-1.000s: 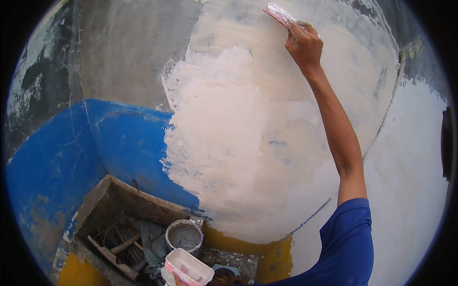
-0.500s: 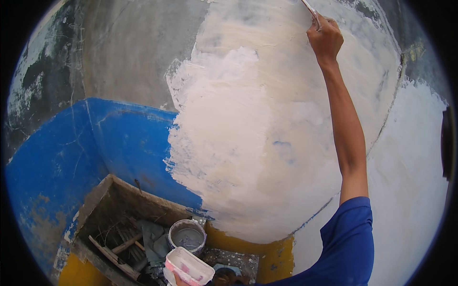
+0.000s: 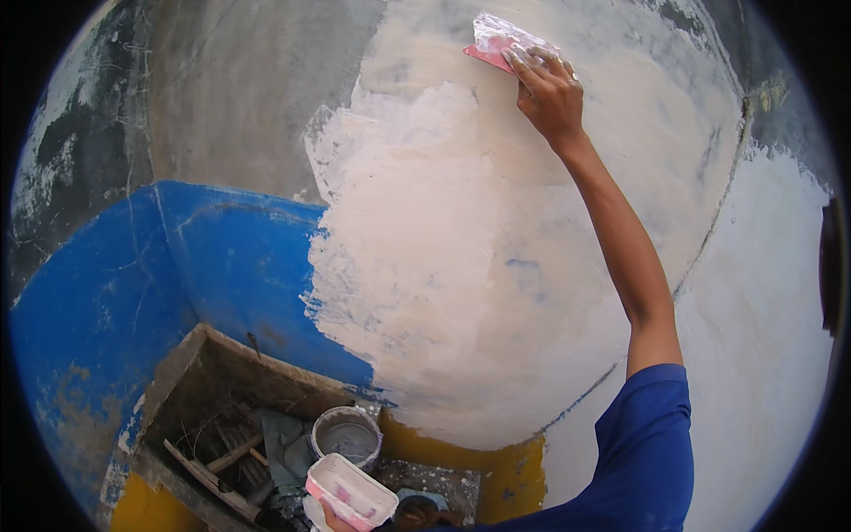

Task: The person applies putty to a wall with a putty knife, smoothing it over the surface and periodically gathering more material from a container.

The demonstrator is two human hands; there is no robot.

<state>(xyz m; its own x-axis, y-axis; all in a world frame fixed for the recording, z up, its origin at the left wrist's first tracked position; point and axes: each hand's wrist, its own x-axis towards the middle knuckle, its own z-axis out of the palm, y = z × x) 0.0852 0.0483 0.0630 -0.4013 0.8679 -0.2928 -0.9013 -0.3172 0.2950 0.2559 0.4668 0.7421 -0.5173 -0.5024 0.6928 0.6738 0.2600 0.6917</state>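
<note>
- Here, our right hand [image 3: 551,99] grips a pink scraper [image 3: 496,46], fingers closed over it, white paste smeared along its upper part
- The scraper is high up at the pale coat [image 3: 417,222] — whether its edge touches, we cannot tell
- Low down, our left hand [image 3: 331,516] shows only in part, its visible fingers closed on the side of a pink-and-white tub [image 3: 359,486]
- We have the tub tilted, with a little pale and pink stuff inside
- Just beyond it we see a bucket [image 3: 346,417] of grey stuff — a dark cloth [image 3: 284,443] and sticks [image 3: 199,470] lie to its left
- Blue paint [image 3: 248,257] borders the coat's left side
</note>
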